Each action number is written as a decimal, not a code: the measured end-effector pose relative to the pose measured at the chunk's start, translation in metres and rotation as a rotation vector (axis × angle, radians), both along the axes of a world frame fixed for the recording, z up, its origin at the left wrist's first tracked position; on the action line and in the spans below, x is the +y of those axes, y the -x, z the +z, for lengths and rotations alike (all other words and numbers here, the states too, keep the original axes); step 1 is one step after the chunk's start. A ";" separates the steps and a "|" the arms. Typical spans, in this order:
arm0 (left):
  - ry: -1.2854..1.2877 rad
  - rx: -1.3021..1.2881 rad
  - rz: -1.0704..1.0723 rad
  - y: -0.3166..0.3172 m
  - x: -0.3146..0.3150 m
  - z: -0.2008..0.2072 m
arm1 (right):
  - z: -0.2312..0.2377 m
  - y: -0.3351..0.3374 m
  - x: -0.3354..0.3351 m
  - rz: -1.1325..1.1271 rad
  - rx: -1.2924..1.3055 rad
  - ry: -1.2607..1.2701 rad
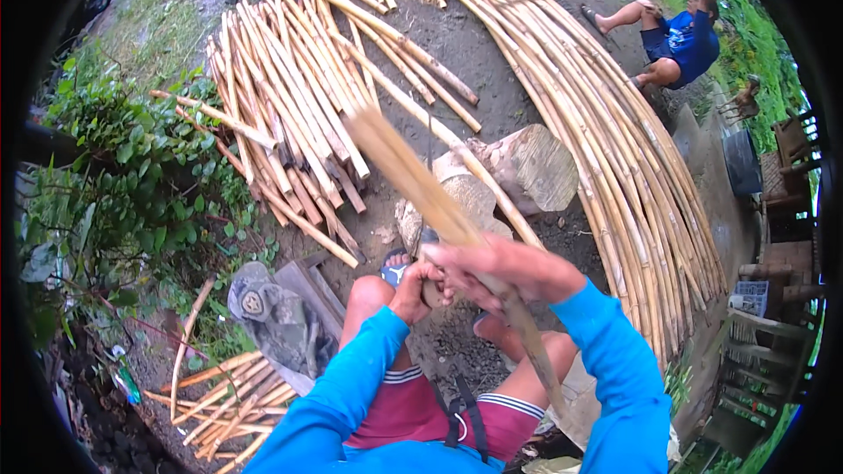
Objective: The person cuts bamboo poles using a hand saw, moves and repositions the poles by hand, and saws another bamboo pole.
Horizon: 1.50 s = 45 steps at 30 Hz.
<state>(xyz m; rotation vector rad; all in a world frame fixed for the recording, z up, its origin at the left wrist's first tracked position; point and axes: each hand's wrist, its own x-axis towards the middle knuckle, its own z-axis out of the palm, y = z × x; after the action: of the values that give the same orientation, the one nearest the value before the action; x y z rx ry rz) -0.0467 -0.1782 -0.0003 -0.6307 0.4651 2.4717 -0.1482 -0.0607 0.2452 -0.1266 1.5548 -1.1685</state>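
Observation:
A long bamboo pole slants across my lap, its blurred upper end pointing away to the left and its lower end beside my right thigh. My right hand is wrapped around its middle. Close against it, my left hand is closed with bent fingers; what it grips is mostly hidden. A thin dark, blade-like shape rises just beyond the hands, partly covered by the pole. Past them stand cut wooden stumps, with another bamboo pole lying across them.
Cut bamboo pieces are heaped far left. Long poles lie in a wide row to the right. Shorter sticks and a camouflage cap lie near left. Beyond the row, a seated person in blue holds a pole.

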 end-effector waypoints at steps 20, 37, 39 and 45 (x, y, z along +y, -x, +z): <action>-0.284 -0.095 -0.054 -0.016 -0.006 0.012 | -0.119 -0.071 -0.016 -0.374 1.488 -0.059; -0.305 -0.043 0.103 0.001 -0.016 0.003 | -0.157 -0.291 0.441 -0.152 0.557 -0.912; -0.390 -0.053 0.131 0.006 -0.016 0.009 | -0.169 -0.341 0.450 -0.147 0.784 -0.937; -0.099 -0.036 0.464 0.022 -0.044 0.023 | -0.134 -0.300 0.338 -0.327 0.472 -0.794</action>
<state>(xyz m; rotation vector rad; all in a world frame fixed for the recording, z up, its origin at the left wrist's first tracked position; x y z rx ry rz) -0.0687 -0.2219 0.0223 -0.8149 0.1927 2.8890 0.1517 0.2772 0.1114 0.4225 2.4220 -0.6996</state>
